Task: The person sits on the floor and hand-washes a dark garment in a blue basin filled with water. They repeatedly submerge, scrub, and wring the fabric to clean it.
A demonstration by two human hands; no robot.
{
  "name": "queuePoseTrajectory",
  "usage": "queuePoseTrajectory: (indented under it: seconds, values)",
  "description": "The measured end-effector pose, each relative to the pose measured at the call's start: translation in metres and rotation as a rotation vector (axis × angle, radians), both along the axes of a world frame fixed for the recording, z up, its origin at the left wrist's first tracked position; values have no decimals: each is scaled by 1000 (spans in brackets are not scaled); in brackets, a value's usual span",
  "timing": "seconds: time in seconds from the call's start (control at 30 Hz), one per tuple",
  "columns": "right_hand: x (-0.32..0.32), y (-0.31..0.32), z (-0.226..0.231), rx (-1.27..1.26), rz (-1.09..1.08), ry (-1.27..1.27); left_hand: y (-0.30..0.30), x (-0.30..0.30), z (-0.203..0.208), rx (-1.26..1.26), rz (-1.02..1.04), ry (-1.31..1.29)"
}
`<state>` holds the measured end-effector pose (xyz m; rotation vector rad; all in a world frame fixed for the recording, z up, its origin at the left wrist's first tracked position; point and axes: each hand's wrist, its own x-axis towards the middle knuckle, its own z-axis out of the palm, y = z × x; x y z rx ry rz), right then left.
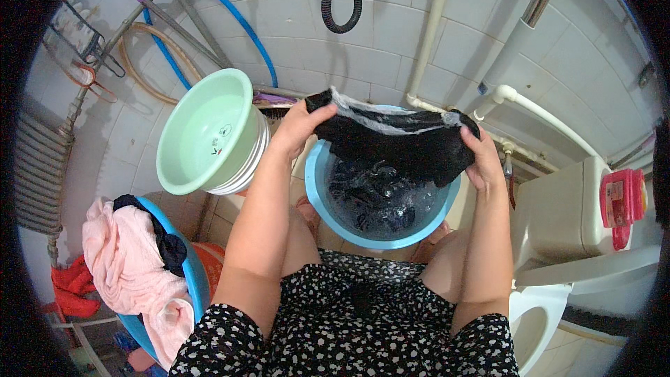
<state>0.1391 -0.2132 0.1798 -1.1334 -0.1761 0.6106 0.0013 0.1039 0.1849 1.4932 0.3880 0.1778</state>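
Observation:
A black piece of cloth (398,143) with white suds along its upper edge is stretched between my hands. My left hand (300,126) grips its left end, thumb on top, and my right hand (483,159) grips the right end. The cloth hangs over the far part of a light blue basin (315,195), which stands between my feet. Dark wet fabric (373,202) lies in the basin in sudsy water. What kind of garment the held cloth is, I cannot tell.
Stacked pale green and white basins (202,132) stand left of the blue one. At the lower left, a pink towel (125,251) hangs over a blue tub (197,272). A toilet (551,209) is on the right. Pipes and a blue hose (244,21) run along the tiled wall.

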Motion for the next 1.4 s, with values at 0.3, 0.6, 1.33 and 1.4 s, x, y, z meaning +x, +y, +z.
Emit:
queuePoseTrajectory:
  seconds: [0.3, 0.6, 1.33, 1.4]
  values:
    - [8, 10, -18, -505, -459, -463, -19, -3, 5, 88, -218, 7]
    - [-11, -7, 15, -7, 108, -70, -5, 12, 1, -336, 377, -180]
    - [-29, 20, 7, -846, -244, -857, 1, -7, 20, -406, 293, -166]
    - [-21, 12, -3, -875, -144, -885, 1, -6, 17, -398, 260, -183]
